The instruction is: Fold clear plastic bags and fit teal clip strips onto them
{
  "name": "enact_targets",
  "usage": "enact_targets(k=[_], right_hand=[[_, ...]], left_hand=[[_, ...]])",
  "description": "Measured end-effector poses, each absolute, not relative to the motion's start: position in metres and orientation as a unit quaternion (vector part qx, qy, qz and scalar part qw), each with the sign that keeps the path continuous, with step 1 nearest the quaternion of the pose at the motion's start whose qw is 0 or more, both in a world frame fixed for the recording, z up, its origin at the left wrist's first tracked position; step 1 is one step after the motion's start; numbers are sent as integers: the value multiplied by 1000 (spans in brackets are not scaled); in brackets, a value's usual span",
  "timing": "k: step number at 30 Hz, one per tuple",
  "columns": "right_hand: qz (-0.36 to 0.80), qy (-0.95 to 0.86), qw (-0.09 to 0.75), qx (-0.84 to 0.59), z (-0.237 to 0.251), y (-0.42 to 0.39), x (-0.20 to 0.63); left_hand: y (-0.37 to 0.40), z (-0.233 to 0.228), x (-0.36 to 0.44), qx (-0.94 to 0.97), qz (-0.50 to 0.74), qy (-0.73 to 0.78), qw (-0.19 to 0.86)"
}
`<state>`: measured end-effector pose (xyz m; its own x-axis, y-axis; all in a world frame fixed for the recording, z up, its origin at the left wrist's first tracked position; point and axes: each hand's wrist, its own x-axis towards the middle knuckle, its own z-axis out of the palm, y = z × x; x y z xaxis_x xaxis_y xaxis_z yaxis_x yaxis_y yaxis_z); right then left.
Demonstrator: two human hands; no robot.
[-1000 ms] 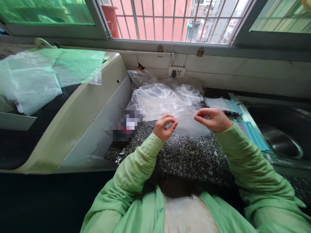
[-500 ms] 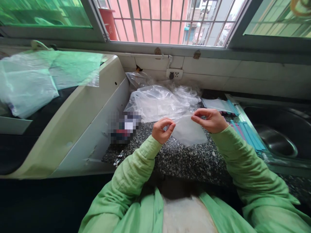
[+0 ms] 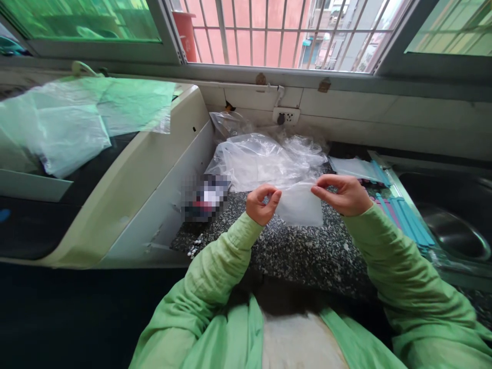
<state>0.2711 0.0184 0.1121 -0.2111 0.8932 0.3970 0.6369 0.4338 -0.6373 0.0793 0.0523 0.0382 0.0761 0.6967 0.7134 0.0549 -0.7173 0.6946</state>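
A small translucent plastic bag (image 3: pixel 300 206) hangs over the speckled counter, spread between my two hands. My left hand (image 3: pixel 263 204) pinches its upper left corner between thumb and forefinger. At the upper right corner, my right hand (image 3: pixel 343 195) holds it in the same kind of pinch. Behind it lies a heap of clear plastic bags (image 3: pixel 253 159), crumpled and shiny. To the right of my right hand are several blue and pink strips (image 3: pixel 407 220), and beyond them a flat translucent bag with a blue edge (image 3: pixel 355 168).
A dark sink (image 3: pixel 453 220) lies at the right. On the left stands a large cream-coloured machine (image 3: pixel 161 174) with plastic sheets (image 3: pixel 77 133) on top. A blurred-out item (image 3: pixel 207 197) sits beside it on the speckled counter (image 3: pixel 300 261). A wall socket (image 3: pixel 286 116) is at the back.
The bag was rounded and slanting; now it hangs flatter and squarer between my hands. Both hands keep their pinch. The whole view has shifted slightly, with things appearing farther right.
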Motion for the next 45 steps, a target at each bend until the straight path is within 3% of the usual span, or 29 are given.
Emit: enact_targets(k=[6,32,39,45], right_hand=[[200,-733,399,-514,109,19,268],[92,-742,425,-510,111,9,259],[168,-751,413,-487,109,12,259],[148,-761,410,-481,107,13,260]], left_hand=[[52,36,80,709,607,241,265],[48,40,81,630,640,284,336],[49,39,82,633,636,288,333],[49,38,82,630,630,286,352]])
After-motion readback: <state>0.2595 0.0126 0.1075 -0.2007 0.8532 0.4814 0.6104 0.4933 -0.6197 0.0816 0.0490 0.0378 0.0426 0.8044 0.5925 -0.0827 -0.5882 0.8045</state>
